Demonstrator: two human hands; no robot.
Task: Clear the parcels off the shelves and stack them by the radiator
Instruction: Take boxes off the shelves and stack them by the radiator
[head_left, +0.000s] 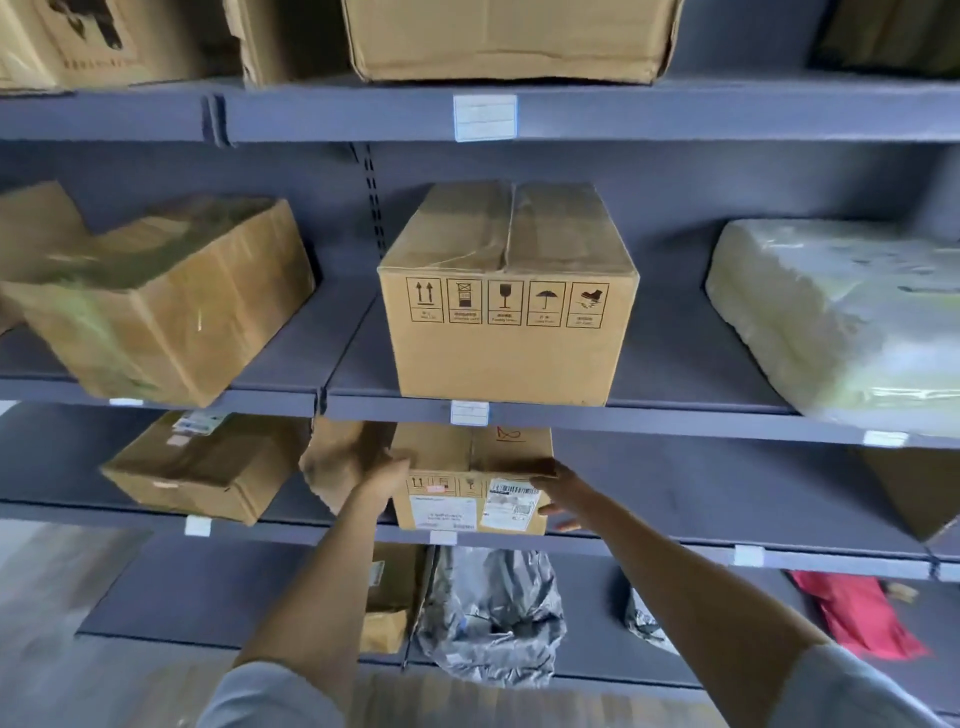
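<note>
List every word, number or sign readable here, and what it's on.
Big box: five handling pictograms, including up-arrows, glass and umbrella; captions too small.
Small box at the hands: barcode labels, red scribble; text blurred.
Shelf tags: no legible text.
No words readable anywhere.
</note>
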